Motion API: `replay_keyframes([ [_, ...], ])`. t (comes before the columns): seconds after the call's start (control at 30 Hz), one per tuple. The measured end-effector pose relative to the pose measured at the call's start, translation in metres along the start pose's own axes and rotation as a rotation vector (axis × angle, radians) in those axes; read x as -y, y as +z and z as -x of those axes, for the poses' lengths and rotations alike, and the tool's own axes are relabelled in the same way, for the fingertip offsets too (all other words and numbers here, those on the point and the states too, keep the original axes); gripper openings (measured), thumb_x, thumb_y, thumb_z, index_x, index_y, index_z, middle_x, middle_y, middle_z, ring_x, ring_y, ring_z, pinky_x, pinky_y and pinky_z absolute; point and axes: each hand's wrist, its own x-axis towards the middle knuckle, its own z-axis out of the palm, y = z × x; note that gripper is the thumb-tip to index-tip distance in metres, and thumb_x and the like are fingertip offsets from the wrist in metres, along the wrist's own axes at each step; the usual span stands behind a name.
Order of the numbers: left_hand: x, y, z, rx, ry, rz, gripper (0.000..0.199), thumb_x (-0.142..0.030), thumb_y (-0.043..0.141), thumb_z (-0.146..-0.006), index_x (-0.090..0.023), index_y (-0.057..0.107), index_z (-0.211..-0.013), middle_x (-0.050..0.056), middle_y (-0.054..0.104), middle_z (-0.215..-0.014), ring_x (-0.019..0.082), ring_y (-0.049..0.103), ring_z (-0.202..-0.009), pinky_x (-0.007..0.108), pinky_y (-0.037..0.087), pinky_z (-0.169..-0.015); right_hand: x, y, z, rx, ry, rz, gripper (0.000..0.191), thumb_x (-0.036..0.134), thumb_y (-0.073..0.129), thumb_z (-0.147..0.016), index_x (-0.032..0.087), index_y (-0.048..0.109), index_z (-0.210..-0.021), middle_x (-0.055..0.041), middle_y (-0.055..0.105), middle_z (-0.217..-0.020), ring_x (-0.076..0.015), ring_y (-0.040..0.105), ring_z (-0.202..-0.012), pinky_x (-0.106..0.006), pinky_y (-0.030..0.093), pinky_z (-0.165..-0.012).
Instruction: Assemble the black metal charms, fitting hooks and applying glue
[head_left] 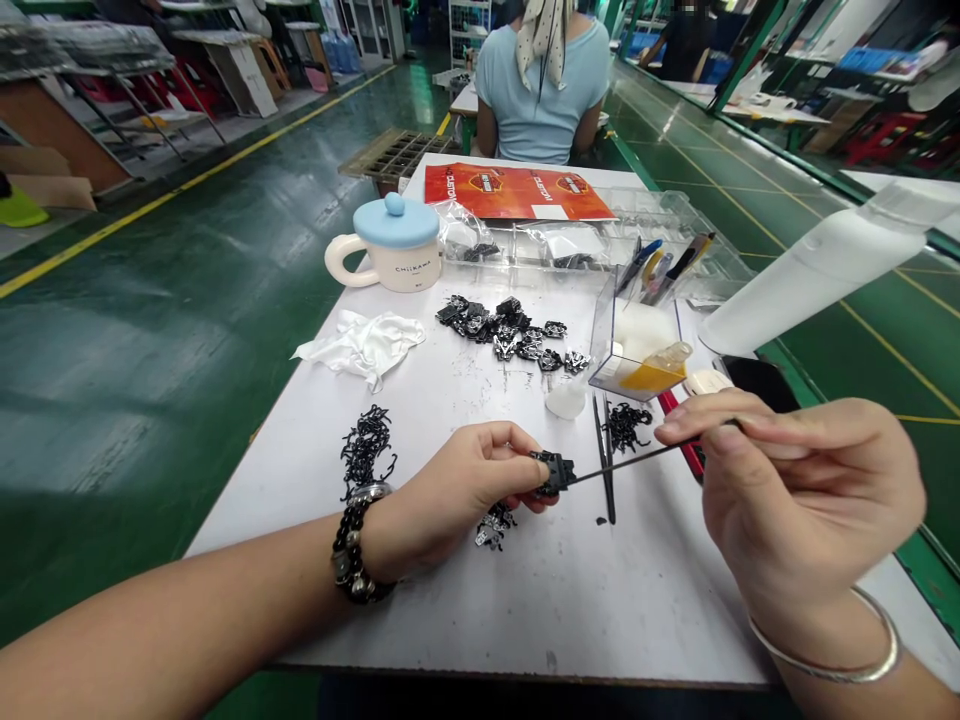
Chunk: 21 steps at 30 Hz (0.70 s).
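My left hand (487, 465) pinches a small black plastic part (553, 472) between thumb and fingers, above the white table. My right hand (795, 490) grips a thin black rod-like tool (637, 460), whose far tip meets the right side of the part. Below my left hand lies a small heap of dark and silvery pieces (495, 525), partly hidden by the fingers. To the left of my wrist is a pile of small curved black pieces (367, 445). Another such pile (628, 425) sits beside black tweezers (606, 460), just beyond the tool.
Several black-and-silver assemblies (510, 330) lie mid-table. Around them stand a lidded mug (405, 255), a crumpled white cloth (364, 345), a clear pen box (637, 335) and a tilted white bottle (810, 280). Farther back are an orange printed sheet (517, 192) and a seated person (544, 90).
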Motion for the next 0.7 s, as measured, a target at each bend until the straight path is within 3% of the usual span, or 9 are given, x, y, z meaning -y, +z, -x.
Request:
replay_keyframes([
  [0.1, 0.0001, 0.0001, 0.0002, -0.002, -0.005, 0.009, 0.012, -0.017, 0.065, -0.069, -0.013, 0.055, -0.074, 0.003, 0.067, -0.064, 0.011, 0.06, -0.061, 0.023, 0.041, -0.06, -0.0003, -0.0007, -0.0018, -0.023, -0.002, 0.029, 0.03, -0.006, 0.059, -0.068, 0.02, 0.063, -0.084, 0.0035, 0.058, -0.06, -0.0248, 0.068, -0.065, -0.044, 0.054, -0.056],
  [0.3, -0.0002, 0.0007, 0.0002, 0.006, 0.002, 0.024, 0.011, -0.015, 0.065, -0.069, -0.012, 0.055, -0.074, 0.004, 0.067, -0.064, 0.01, 0.06, -0.06, 0.021, 0.041, -0.058, -0.0059, -0.0029, -0.0081, -0.192, -0.072, 0.133, 0.023, 0.003, 0.064, -0.069, 0.025, 0.064, -0.077, 0.0049, 0.054, -0.054, -0.0227, 0.065, -0.059, -0.045, 0.055, -0.055],
  [0.7, -0.002, 0.0017, 0.0009, 0.014, -0.013, 0.042, 0.014, -0.016, 0.067, -0.069, -0.013, 0.054, -0.075, 0.004, 0.067, -0.064, 0.011, 0.059, -0.059, 0.023, 0.043, -0.059, -0.0055, 0.0042, -0.0015, -0.103, 0.032, 0.099, 0.026, 0.0, 0.061, -0.07, 0.024, 0.061, -0.08, 0.0045, 0.062, -0.062, -0.0236, 0.069, -0.068, -0.044, 0.057, -0.061],
])
